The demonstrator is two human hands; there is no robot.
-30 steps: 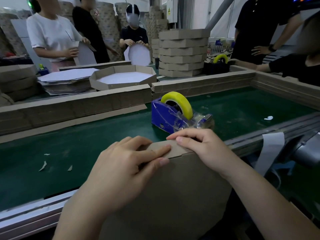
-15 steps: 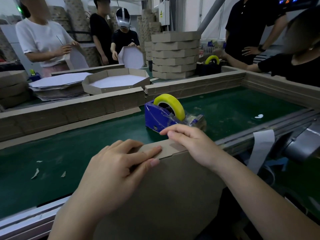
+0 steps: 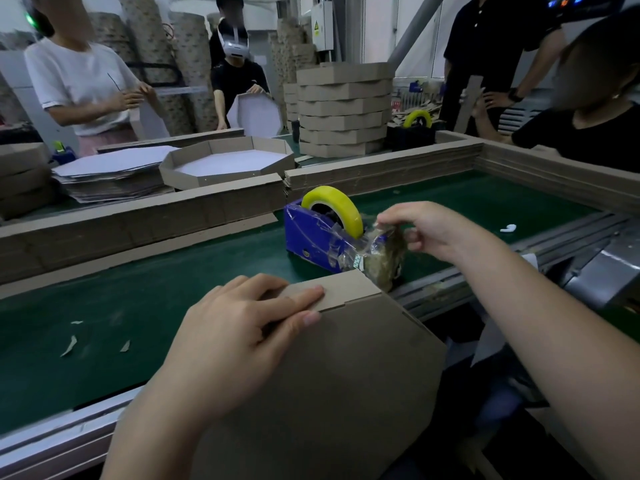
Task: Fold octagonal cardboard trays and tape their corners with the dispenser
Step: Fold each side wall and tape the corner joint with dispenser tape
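Cardboard tray stands on edge at the near rail of the belt, flap up, top edge running left-right. Your left hand pinches that flap. Your right hand pinches tape at the dispenser, cutter end pointing near-right. Free room: belt left of dispenser. Walls bound far and right edges.

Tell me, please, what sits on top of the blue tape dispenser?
A yellow tape roll sits on top. The right hand pinches tape at the front, hiding the cutter.
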